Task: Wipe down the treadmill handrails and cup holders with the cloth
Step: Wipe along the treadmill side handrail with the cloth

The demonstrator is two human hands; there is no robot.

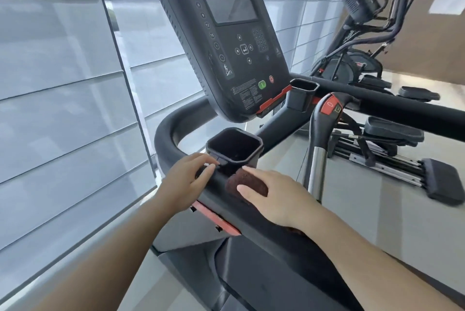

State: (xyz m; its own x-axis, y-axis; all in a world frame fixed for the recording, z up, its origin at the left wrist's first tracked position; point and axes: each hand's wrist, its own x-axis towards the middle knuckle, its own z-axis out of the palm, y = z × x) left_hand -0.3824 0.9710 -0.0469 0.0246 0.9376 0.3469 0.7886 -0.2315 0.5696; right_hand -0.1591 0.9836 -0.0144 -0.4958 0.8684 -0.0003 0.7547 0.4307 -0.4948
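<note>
The black left handrail curves from the treadmill's front towards me. A square black cup holder sits on its inner side. My left hand rests on the rail just before that cup holder, fingers spread and touching its near rim. My right hand presses a dark brown cloth onto the rail right below the cup holder. A second cup holder stands farther off by the right handrail. The console rises above both.
A chrome-and-black centre grip with a red stop button stands right of my hands. An elliptical trainer with pedals fills the right side. Window blinds close off the left. Red trim runs under the rail.
</note>
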